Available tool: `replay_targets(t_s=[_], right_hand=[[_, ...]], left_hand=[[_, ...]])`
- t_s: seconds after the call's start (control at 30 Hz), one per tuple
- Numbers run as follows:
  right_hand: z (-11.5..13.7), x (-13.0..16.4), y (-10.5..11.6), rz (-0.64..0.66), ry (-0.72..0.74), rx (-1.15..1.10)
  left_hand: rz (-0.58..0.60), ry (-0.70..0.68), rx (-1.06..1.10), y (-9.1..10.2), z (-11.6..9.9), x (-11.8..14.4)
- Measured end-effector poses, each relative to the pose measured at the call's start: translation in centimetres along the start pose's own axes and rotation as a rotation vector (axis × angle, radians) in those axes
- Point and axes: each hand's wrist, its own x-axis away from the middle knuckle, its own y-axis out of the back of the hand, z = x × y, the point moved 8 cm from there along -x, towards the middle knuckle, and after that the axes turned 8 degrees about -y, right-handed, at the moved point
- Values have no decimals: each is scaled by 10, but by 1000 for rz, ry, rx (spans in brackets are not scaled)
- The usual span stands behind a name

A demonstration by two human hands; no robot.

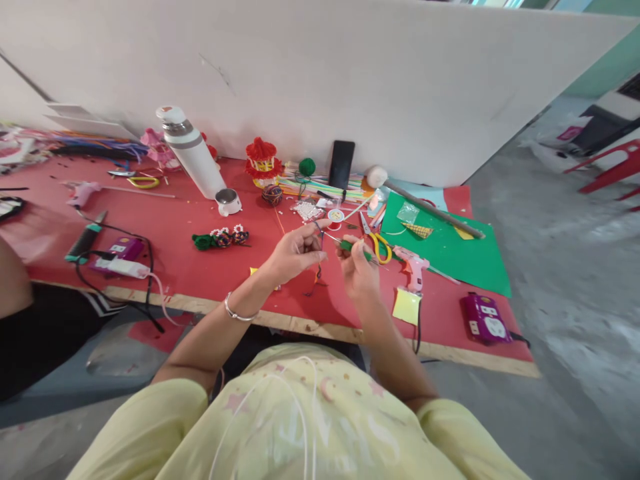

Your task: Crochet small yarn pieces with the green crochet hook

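Pinched in my right hand (358,272) is a crochet hook (346,246) with a green handle, its thin metal shaft pointing left. My left hand (293,257) faces it, dark multicoloured yarn (318,272) passing over the index finger and hanging below in a short worked strand. The hook's tip meets the yarn near that finger; the exact loop is too small to make out. A thread leads back from my left hand to a multicoloured yarn ball (272,195). To the left lies a green and multicoloured crocheted piece (220,239) with white beads.
Yellow-handled scissors (383,248) and a pink glue gun (414,267) lie right of my hands. A white thermos (193,157) stands behind a metal cup (228,201). Green sheet (480,263), purple power socket (487,319) and phone (342,163) are around. Another person's arm (13,277) is far left.
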Motion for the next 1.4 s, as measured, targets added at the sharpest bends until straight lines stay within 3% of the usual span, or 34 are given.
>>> replay_targets(t_s=[0.17, 0.33, 0.63, 0.8, 0.9, 1.0, 1.13, 1.27, 1.4], right_hand=[[22, 9, 0, -55, 166, 262], [54, 27, -27, 92, 480, 686], [50, 39, -24, 93, 669, 870], [52, 33, -31, 236, 617, 843], [60, 28, -37, 318, 576, 843], [67, 26, -37, 278, 596, 880], [56, 31, -31, 145, 626, 977], [49, 35, -28, 59, 648, 920], [61, 24, -30, 210, 580, 741]], left_hand=[[17, -69, -84, 3, 4, 0], [38, -96, -197, 2, 12, 0], [32, 109, 266, -3, 22, 5], [126, 196, 349, -7, 24, 10], [147, 182, 278, -6, 23, 10], [90, 86, 136, -1, 23, 6], [10, -22, 72, -4, 25, 1], [53, 97, 301, -12, 27, 3], [159, 257, 380, -6, 19, 10]])
